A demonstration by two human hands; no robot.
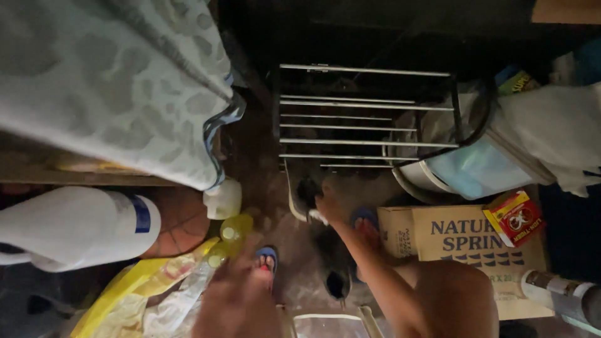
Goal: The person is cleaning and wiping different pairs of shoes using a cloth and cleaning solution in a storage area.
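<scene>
Reaching down to the far middle of the floor, the right hand rests its fingertips on a pale curved rim just below the wire rack; in the dim light I cannot tell whether the fingers close around it or only touch it. The rim's long axis runs far to near, and its near end bends right toward the hand, so a steady hold is probably best taken at that bend, keeping clear of the rack's bars. The left hand hangs blurred at the near edge beside a yellow-capped bottle, its fingers unreadable.
</scene>
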